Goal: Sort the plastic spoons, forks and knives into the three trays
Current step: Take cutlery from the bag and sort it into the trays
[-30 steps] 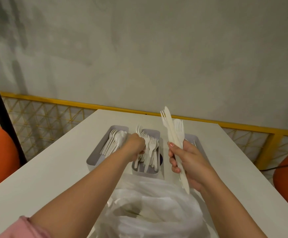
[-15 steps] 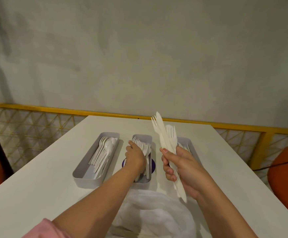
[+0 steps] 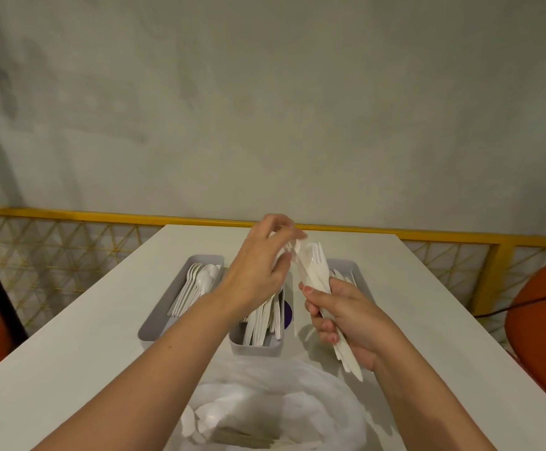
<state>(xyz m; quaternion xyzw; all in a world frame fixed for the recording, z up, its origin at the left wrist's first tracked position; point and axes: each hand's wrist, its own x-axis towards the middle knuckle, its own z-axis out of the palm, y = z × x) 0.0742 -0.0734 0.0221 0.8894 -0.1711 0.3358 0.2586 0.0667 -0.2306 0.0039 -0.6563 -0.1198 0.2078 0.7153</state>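
The right hand (image 3: 346, 317) clamps its grip on a bundle of white plastic cutlery (image 3: 314, 271). The left hand (image 3: 258, 275), fingers apart, touches the bundle's tips above the middle grey rectangular tray (image 3: 255, 348) on the white surface (image 3: 70, 346).

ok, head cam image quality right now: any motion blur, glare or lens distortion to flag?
Head view: the left hand is smeared by motion blur at its fingertips, next to the cutlery bundle in the right hand, which is sharper. Lighting is dim and warm, with no hard glare. The plastic bag near the bottom edge looks soft. Wide-angle bowing shows in the yellow rail.
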